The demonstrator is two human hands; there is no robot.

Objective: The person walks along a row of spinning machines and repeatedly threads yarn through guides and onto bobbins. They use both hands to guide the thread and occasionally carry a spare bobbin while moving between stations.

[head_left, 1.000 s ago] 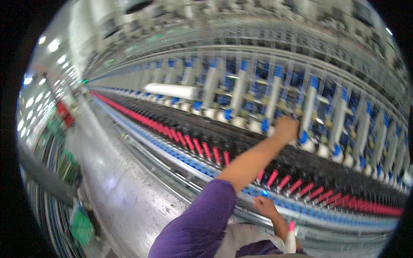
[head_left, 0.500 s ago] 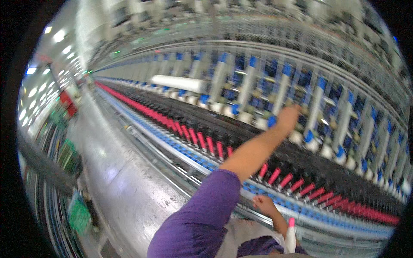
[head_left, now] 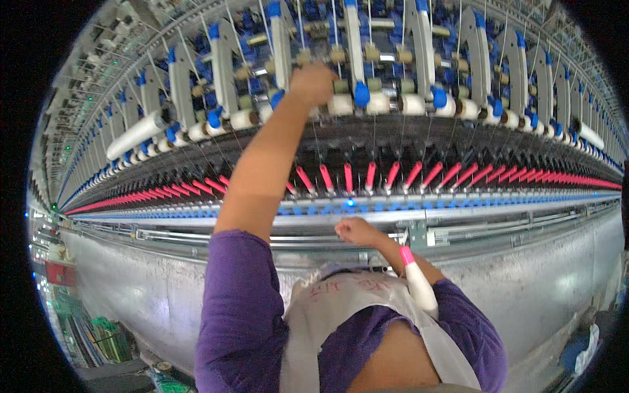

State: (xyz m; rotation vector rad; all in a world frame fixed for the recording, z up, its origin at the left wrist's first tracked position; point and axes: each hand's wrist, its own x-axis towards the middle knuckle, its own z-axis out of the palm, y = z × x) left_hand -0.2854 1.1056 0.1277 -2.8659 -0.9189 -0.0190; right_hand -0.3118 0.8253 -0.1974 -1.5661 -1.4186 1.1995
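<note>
Head: left forearm (head_left: 262,173) across pink tubes (head_left: 348,177)

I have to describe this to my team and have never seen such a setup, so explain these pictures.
You look down from a wide camera on a person's head; it bends straight edges. No robot here, just two bare hands at a long machine. The left hand reaches to white rollers; the right hand, loosely curled, is lower, before the white apron. What either holds is unclear. Pink tubes line up below the rollers. A white roll lies leftward, and a pink-tipped white bobbin is by the right forearm.
</note>
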